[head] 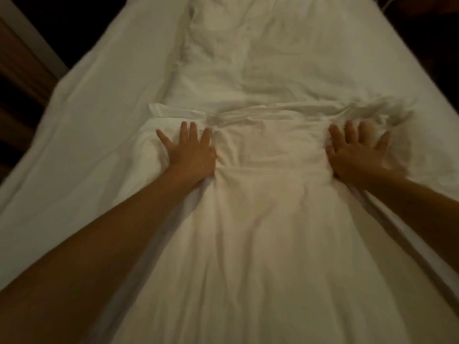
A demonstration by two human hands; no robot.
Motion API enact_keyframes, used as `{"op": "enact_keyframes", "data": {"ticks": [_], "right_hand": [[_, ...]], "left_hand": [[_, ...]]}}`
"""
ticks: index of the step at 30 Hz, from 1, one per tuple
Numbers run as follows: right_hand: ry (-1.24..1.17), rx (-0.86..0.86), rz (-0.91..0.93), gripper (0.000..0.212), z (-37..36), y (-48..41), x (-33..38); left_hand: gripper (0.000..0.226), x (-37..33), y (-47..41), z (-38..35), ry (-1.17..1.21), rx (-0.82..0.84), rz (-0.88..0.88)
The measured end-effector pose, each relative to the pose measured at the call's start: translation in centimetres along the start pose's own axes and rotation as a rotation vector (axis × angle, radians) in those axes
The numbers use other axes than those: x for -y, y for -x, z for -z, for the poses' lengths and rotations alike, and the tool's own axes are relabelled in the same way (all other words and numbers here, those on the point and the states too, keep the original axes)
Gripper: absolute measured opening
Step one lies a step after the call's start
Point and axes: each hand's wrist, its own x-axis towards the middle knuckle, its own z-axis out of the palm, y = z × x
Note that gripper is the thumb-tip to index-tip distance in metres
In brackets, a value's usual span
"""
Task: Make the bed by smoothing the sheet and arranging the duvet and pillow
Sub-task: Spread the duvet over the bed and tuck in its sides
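Midway down the bed, we press both flat, spread hands, left and right, on the duvet, its length running away from us.

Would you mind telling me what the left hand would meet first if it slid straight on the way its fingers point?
Most likely the bunched fold of the duvet, lying across just beyond the fingertips of the left hand; how high it stands is unclear.
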Motion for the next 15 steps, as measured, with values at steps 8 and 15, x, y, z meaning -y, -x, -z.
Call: {"op": "enact_keyframes", "data": {"ticks": [8, 15], "right_hand": [[-0.073, 0.028, 0.243, 0.065, 2.8, 17.2, 8.0], [0.018, -0.140, 0.299, 0.059, -4.7, 17.1, 7.5]], "left_hand": [[0.064, -4.8, 18.3, -1.3, 0.223, 0.008, -0.177], [0.057, -5.3, 18.0, -8.2, 0.103, -0.275, -0.232]]}}
